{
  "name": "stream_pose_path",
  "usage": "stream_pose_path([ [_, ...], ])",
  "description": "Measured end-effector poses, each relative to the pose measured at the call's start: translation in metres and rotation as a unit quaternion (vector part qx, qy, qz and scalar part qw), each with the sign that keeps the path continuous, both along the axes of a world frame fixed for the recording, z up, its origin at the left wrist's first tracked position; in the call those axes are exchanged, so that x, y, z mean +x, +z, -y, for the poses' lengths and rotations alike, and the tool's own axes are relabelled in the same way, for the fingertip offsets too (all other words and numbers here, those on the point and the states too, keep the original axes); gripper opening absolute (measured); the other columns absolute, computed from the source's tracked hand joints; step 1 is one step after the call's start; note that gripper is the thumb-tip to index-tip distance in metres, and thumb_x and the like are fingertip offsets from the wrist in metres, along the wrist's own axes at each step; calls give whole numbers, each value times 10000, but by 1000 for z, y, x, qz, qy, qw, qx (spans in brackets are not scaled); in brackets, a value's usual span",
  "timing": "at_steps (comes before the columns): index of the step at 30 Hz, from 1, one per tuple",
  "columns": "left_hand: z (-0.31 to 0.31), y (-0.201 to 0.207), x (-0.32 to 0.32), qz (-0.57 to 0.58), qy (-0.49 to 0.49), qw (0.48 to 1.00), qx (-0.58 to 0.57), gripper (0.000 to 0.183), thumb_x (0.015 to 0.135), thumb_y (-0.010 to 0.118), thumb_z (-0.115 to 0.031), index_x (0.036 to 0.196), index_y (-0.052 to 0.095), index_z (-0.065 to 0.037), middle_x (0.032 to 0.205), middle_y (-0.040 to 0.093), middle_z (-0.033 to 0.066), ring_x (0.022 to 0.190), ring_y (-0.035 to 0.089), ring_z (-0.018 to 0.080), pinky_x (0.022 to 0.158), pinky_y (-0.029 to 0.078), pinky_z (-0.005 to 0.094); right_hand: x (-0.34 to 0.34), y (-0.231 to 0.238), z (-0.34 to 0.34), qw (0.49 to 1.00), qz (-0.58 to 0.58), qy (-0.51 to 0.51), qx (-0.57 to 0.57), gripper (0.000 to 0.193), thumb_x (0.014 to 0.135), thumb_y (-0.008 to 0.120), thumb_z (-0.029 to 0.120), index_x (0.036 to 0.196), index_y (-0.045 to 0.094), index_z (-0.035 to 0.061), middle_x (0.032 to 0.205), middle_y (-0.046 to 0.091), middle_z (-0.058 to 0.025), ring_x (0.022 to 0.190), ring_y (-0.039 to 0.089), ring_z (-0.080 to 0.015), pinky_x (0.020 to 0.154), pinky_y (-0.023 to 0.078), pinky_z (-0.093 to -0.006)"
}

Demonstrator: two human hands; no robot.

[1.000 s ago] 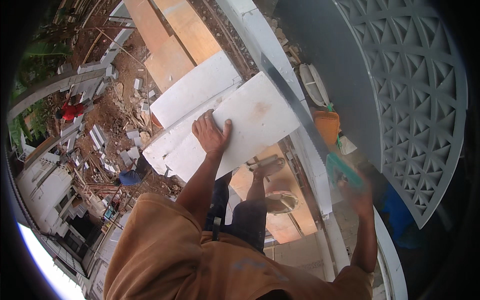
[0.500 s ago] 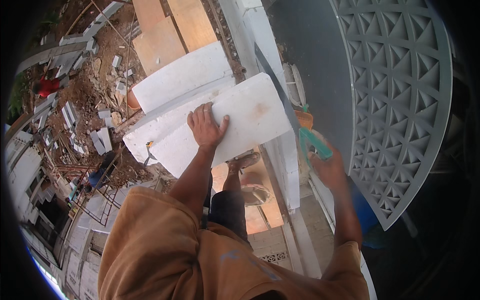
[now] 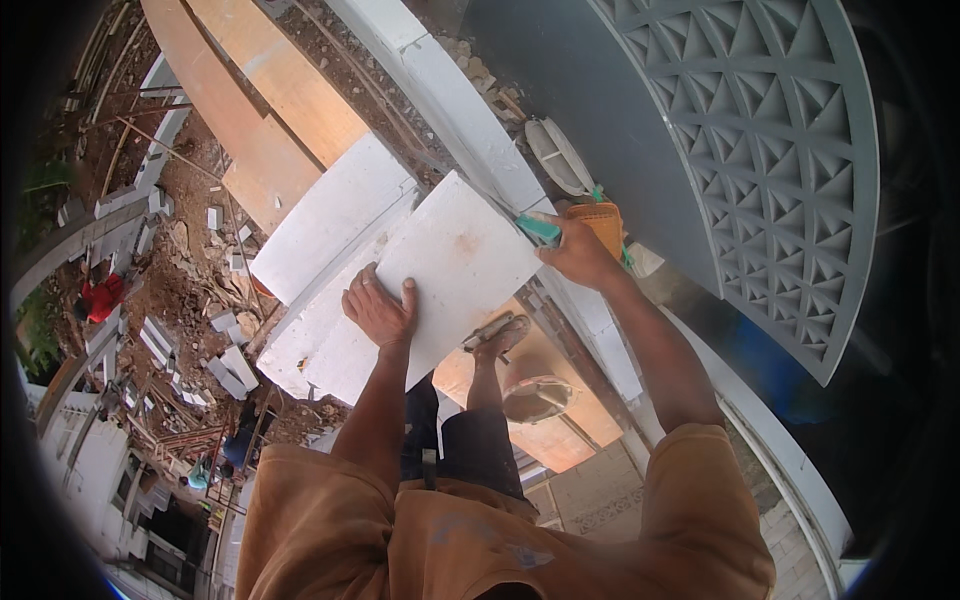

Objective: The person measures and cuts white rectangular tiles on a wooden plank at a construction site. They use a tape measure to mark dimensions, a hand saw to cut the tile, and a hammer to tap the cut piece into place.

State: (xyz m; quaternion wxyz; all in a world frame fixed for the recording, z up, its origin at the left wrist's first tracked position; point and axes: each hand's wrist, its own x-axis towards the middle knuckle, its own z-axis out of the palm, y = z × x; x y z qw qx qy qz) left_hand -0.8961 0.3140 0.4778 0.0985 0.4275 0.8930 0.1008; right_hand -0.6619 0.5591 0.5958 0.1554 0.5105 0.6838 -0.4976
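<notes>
My left hand lies with fingers spread on the top face of a white lightweight concrete block, which has a faint brown stain. My right hand is closed around the green handle of a handsaw, at the block's right end. The blade runs away from me along that end and shows only as a thin edge; whether it sits in a cut I cannot tell. Another white block lies just beyond, on the same stack.
Plywood boards stretch away beyond the stack. A white block wall and an orange container stand to the right, before a grey patterned panel. A bucket sits near my sandalled foot. Below left, a person in red is among rubble.
My right hand has brought the saw from out at the right, with its blade raised, in to the block's right end. My left hand stays on the block; the view has turned.
</notes>
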Motion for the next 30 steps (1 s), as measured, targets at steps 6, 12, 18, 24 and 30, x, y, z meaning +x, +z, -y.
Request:
stream_pose_path([
  [6, 3, 6, 1, -2, 21, 1000, 3, 703, 907, 536, -593, 1328, 515, -29, 1241, 565, 169, 1200, 491, 328, 1091, 269, 496, 49, 134, -2, 989, -13, -110, -96, 575, 842, 671, 99, 1404, 555, 56, 1200, 690, -153, 1065, 663, -211, 936, 503, -335],
  [12, -3, 6, 3, -7, 13, 1000, 7, 726, 922, 498, -627, 1321, 522, -21, 1220, 579, 158, 1146, 509, 333, 1082, 271, 479, 39, 90, 12, 990, -63, -90, -87, 598, 833, 688, 125, 1409, 543, 62, 1054, 700, -212, 959, 691, -266, 892, 518, -358],
  [18, -1, -1, 5, -23, 2, 1000, 3, 731, 939, 463, -642, 1310, 531, -16, 1206, 584, 155, 1133, 510, 336, 1073, 277, 477, 27, 36, 9, 994, -49, -82, -55, 618, 836, 692, 175, 1419, 528, 53, 849, 692, -212, 787, 691, -294, 781, 533, -402],
  [24, -2, 2, 5, -35, 15, 999, 1, 727, 946, 453, -633, 1313, 530, -11, 1204, 589, 158, 1135, 512, 342, 1069, 281, 485, 69, 135, 13, 978, -122, -152, -75, 594, 837, 672, 103, 1413, 536, 51, 1047, 700, -226, 976, 695, -285, 890, 524, -378],
  [30, 0, -1, 11, -35, 1, 999, -4, 743, 943, 447, -645, 1323, 527, -11, 1163, 579, 173, 1109, 512, 359, 1044, 300, 487, 48, 108, 14, 981, -2, -145, -129, 575, 826, 688, 127, 1383, 559, 65, 999, 709, -215, 930, 705, -332, 864, 531, -420],
])
